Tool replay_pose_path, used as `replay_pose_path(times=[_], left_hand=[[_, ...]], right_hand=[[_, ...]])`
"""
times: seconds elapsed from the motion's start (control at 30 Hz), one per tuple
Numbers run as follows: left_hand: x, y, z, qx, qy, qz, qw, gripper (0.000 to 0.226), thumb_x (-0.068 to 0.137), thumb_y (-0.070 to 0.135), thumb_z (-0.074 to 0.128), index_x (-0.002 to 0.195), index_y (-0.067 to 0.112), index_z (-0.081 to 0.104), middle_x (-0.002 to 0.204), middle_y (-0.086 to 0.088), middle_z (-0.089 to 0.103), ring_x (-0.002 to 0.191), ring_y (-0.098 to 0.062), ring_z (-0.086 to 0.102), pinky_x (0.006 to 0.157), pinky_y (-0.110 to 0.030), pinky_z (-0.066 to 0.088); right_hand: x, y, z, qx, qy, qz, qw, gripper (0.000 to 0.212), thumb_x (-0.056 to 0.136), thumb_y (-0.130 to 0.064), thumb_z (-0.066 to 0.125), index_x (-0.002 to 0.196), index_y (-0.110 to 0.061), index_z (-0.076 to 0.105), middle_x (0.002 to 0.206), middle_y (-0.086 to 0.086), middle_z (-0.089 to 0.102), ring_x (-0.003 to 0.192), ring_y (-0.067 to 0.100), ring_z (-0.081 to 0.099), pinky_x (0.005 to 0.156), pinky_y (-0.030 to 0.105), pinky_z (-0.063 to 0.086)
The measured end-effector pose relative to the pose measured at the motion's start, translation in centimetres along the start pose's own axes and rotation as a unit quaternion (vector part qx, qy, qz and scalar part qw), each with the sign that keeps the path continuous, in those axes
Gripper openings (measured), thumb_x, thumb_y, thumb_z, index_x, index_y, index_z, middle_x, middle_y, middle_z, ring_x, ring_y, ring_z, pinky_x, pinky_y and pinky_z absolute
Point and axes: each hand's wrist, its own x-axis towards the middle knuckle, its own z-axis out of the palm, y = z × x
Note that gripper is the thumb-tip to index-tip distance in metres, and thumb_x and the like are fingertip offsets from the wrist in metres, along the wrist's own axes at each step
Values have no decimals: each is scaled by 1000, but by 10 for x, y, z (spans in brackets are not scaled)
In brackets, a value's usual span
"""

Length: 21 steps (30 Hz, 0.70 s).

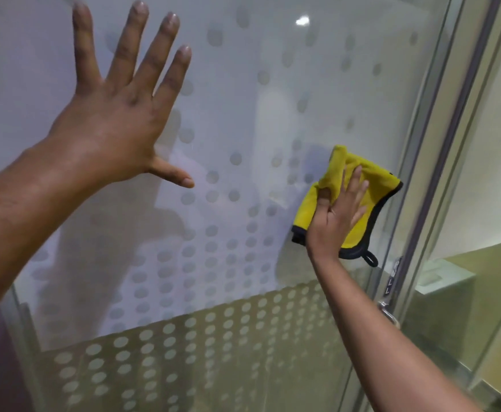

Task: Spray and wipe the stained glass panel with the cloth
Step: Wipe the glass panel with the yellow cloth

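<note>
The glass panel [243,114] fills the view, covered with rows of frosted grey dots. My left hand [115,114] lies flat against the glass at the upper left, fingers spread, holding nothing. My right hand [337,217] presses a yellow cloth [359,191] with a black border against the glass at the right, near the panel's edge. The cloth is bunched under the palm and a small black loop hangs from its lower corner. No spray bottle is in view.
A metal frame post [439,162] runs along the panel's right edge, with a metal latch [387,312] low on it. Beyond the glass at the right are a pale wall and a ledge [463,272]. A purple surface shows at the bottom left.
</note>
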Motion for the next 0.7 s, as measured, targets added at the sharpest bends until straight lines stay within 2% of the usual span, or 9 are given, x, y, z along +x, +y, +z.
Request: replay_pose_path(times=[0.13, 0.2, 0.27, 0.3, 0.37, 0.43, 0.5, 0.6, 0.7], left_hand=[[1, -1, -2, -2, -4, 9, 1000, 161, 51, 103, 47, 172, 10, -5, 181, -17, -12, 167, -40, -14, 120, -85, 5], [2, -2, -4, -9, -12, 11, 1000, 162, 51, 103, 48, 172, 8, -4, 181, -18, -12, 167, -42, -13, 119, -86, 4], [1, -2, -5, -18, -18, 14, 1000, 162, 52, 103, 48, 171, 7, -4, 181, -19, -12, 167, -43, -13, 119, -86, 2], [0, -2, -5, -17, -19, 14, 1000, 161, 53, 103, 47, 171, 7, -5, 181, -19, -13, 167, -43, -14, 119, -85, 1], [-1, -1, -5, -13, -23, 14, 1000, 161, 54, 105, 43, 171, 9, -8, 181, -18, -16, 167, -42, -16, 121, -85, 2], [-1, -1, -4, -11, -25, 14, 1000, 161, 54, 107, 40, 171, 9, -10, 180, -18, -18, 167, -41, -17, 122, -85, 3], [-1, 0, -4, -12, -26, 15, 999, 160, 53, 107, 38, 171, 8, -9, 180, -18, -17, 167, -42, -16, 122, -85, 3], [2, 0, -2, -29, -14, 18, 999, 161, 53, 106, 41, 171, 7, -4, 181, -18, -13, 167, -42, -13, 122, -85, 0], [4, -1, 0, -42, -13, 19, 999, 163, 54, 112, 37, 171, 6, 1, 182, -18, -10, 168, -43, -10, 122, -83, -3]], right_hand=[[-47, -52, 29, -47, -84, -162, 982, 89, 82, -21, 54, 164, -42, 28, 178, -9, 10, 166, 31, 0, 128, 66, -8], [-83, -51, 32, -66, -155, -264, 950, 93, 80, -21, 57, 166, -41, 26, 179, -8, 7, 166, 34, 0, 126, 66, -12], [-101, -30, 24, -77, -180, -301, 933, 91, 84, -19, 57, 166, -43, 25, 179, -6, 10, 166, 35, 2, 126, 69, -11], [-98, -21, 19, -70, -167, -273, 945, 91, 85, -16, 56, 165, -46, 24, 179, -8, 10, 166, 32, 2, 126, 69, -9], [-71, -10, 10, -49, -109, -141, 983, 91, 89, -13, 50, 162, -56, 17, 179, -9, 10, 166, 28, 1, 127, 70, -5], [-23, -14, 6, -16, -37, -14, 999, 77, 101, -27, 44, 157, -65, 6, 178, -3, 16, 166, 29, 4, 126, 71, -2], [31, -31, 6, -2, 7, 58, 998, 57, 107, -45, 38, 156, -59, 10, 178, -3, 16, 166, 28, 4, 125, 73, 1], [88, -71, 15, -21, 12, 57, 998, 58, 109, -46, 38, 165, -40, 24, 179, -7, 11, 166, 26, 1, 125, 72, 0], [90, -121, 39, -56, -2, -72, 996, 61, 107, -43, 42, 166, -39, 26, 178, -9, 12, 166, 28, 2, 126, 71, -1]])
